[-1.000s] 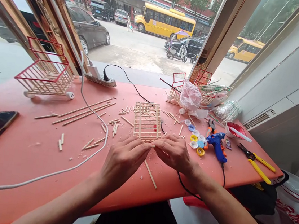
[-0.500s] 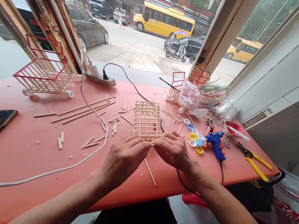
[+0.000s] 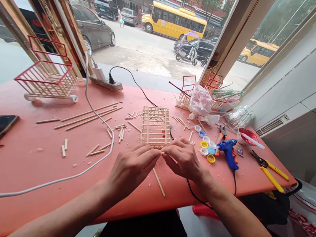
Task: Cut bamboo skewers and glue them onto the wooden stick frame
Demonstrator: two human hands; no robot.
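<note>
Both the left hand and the right hand have their fingers drawn together, pinching between the tips a small pale piece, of which the most part is hidden. Since the earlier pictures, the hands stay almost in the same place, so I judge that this piece is being kept steady and nothing new is begun. The wooden frame lies just beyond the fingertips; whether the fingers touch it, I cannot tell. It is box-like, built of thin round sticks with open gaps, like a small ladder. A loose stick, straight and smooth, lies near the hands on the bench, whose surface is even and salmon pink, with pale shavings scattered. To the right there are shallow ribbed bottle caps, a blue plastic glue gun and pliers with yellow handles. Far to the left stands a slatted cart with red rim and round white wheels.
</note>
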